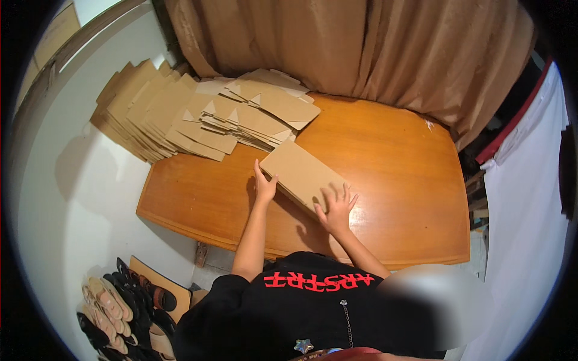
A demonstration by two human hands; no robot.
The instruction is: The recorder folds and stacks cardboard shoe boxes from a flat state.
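A closed, flat brown cardboard box (304,174) lies slantwise over the middle of the wooden table, its far-left end close to the stacked cardboard. My left hand (264,184) grips the box's near-left corner, the thumb along its side and a finger up at the edge. At the box's near-right end, my right hand (336,207) has its fingers spread over the top and edge, slightly smeared by motion. Contact of those fingertips with the lid is hard to make out.
Folded flat cardboard blanks (198,117) are heaped at the far left of the wooden table (391,180). A brown curtain (337,48) hangs behind it. A white wall rises on the left, with several sandals (114,301) below. White cloth (524,198) hangs at right.
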